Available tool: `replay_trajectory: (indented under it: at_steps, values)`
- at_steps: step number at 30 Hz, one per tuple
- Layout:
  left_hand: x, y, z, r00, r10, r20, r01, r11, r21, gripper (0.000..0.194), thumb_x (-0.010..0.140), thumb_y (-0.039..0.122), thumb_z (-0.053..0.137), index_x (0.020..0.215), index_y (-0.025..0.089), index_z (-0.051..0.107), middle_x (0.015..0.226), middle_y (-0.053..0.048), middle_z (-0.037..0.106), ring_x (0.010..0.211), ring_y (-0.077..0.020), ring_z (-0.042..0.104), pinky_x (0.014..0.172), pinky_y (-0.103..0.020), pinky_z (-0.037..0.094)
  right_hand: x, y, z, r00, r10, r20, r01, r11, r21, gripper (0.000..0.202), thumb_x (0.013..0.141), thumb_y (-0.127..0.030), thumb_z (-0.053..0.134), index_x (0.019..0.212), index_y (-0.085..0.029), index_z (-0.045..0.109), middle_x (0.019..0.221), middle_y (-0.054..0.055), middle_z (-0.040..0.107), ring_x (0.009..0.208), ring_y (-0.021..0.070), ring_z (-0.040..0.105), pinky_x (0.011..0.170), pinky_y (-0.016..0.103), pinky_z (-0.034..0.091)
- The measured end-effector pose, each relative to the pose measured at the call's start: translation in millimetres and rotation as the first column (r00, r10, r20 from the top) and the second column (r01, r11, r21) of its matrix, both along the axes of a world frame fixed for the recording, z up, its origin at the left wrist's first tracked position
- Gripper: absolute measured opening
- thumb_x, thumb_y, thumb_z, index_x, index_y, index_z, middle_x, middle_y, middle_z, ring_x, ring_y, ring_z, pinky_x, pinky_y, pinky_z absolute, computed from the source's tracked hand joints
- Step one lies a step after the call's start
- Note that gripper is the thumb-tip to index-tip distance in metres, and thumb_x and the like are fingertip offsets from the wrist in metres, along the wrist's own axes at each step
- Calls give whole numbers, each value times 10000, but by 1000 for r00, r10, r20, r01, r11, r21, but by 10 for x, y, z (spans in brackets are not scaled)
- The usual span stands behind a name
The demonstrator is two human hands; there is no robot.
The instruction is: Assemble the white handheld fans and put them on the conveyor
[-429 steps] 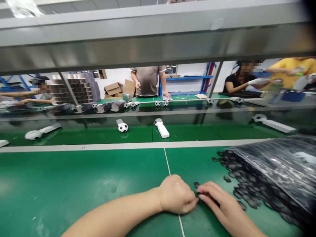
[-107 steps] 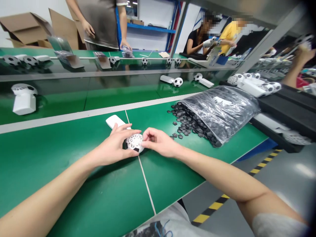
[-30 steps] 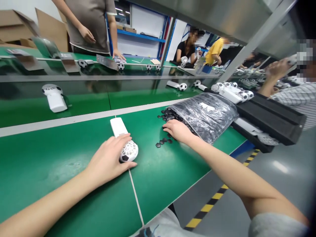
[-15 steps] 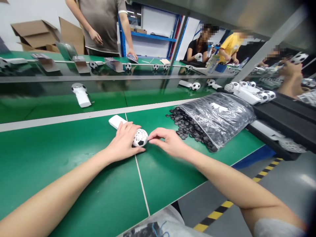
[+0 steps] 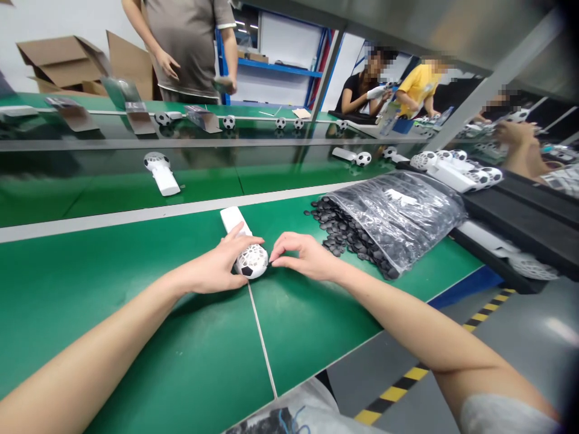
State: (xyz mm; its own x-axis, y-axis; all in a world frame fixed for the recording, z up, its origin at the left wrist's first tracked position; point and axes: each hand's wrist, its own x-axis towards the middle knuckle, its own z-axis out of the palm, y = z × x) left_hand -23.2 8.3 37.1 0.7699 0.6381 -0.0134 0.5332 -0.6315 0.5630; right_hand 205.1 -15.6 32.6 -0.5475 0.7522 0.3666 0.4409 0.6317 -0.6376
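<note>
A white handheld fan with a soccer-ball head (image 5: 252, 263) lies on the green work surface, its white handle (image 5: 233, 218) pointing away from me. One black pentagon shows on the head's openwork shell. My left hand (image 5: 221, 263) wraps around the head from the left, thumb at the near side and fingers over the far side. Close by on the right, my right hand (image 5: 301, 256) pinches a small black piece (image 5: 270, 262) between thumb and fingertips, beside the head. Whether the piece touches the shell I cannot tell.
A clear plastic bag (image 5: 398, 211) spills black pieces (image 5: 346, 235) to the right. Several ball-headed fans (image 5: 456, 169) rest on a black tray (image 5: 534, 211). Beyond a pale rail, a conveyor carries another fan (image 5: 161, 173). Co-workers sit and stand across the line.
The fan has turned, its handle swinging right to point more directly away, and its head has shifted slightly left and nearer. My left hand moved with it. Fans on the conveyor have moved right.
</note>
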Motion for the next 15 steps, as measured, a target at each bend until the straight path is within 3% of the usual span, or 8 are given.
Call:
replay_trajectory:
  at_steps: [7,12,15]
  values:
    - [184,-134,-33,978,169,119,-170,985,2,509,716,433,562,1147,188,450,1310,-82,415,1337,-317,-73,1061,-514,171,-120,99,-56,995,29,-93,-33,999,-42,50,743,-184,662,707,-173,629,763,-5,585,773,137,559,765,302,435]
    - [237,-178,-42,964,206,171,-211,977,17,361,720,330,551,1047,192,485,1195,-65,509,1342,-307,-40,1063,-502,181,-118,165,-64,994,40,-97,-50,993,-108,116,719,-209,688,736,-170,580,789,-13,541,770,129,523,746,279,427]
    - [272,-142,-74,958,211,196,-222,974,35,330,709,291,553,1017,190,492,1155,-62,534,1345,-297,-19,1068,-495,180,-118,205,-56,999,34,-28,-36,998,-59,243,671,-284,730,779,-176,540,818,-9,510,775,138,489,723,272,423]
